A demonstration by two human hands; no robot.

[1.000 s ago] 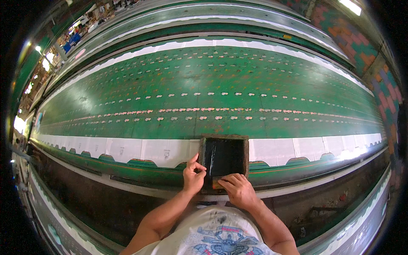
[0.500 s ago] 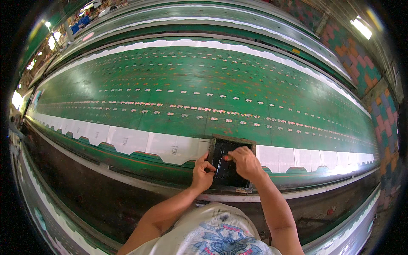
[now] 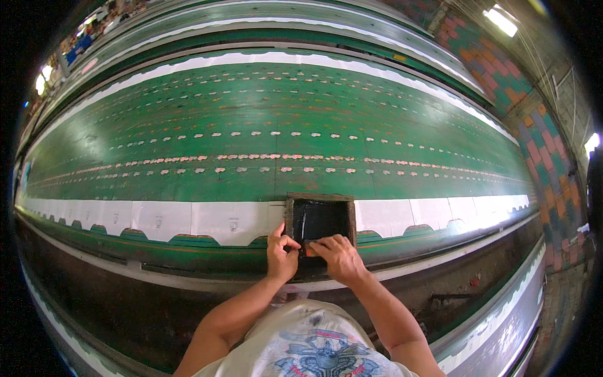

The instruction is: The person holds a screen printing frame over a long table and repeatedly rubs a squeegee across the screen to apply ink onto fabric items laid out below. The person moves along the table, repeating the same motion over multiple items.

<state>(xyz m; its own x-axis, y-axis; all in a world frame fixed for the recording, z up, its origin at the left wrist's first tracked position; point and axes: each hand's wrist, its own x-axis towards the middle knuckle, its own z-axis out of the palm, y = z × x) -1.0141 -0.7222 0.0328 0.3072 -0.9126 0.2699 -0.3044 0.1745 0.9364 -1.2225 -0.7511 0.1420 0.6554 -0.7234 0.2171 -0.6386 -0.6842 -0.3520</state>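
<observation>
A small wooden-framed printing screen [image 3: 321, 197] lies on the near edge of the long green table, over the strip of white pieces. Its inside is dark and glossy, as if coated with black ink. My left hand [image 3: 282, 256] grips the screen's left side, the index finger along the frame and the other fingers curled. Inside the near end of the screen, my right hand [image 3: 343, 259] is closed on a small squeegee [image 3: 309, 249]. Only an orange bit of it shows by the fingertips; the rest is hidden.
White pieces [image 3: 213, 213] run along the green table's [image 3: 188, 185] near edge, some bearing a small dark print. Rows of small pale marks cross the tabletop. Another long table [image 3: 220, 19] stands beyond, and one [image 3: 496, 327] behind me. Coloured paving [image 3: 546, 151] lies at right.
My right hand has drawn the squeegee toward me, from the screen's middle to its near end. My left hand stays at the frame's left side. The whole view has shifted slightly.
</observation>
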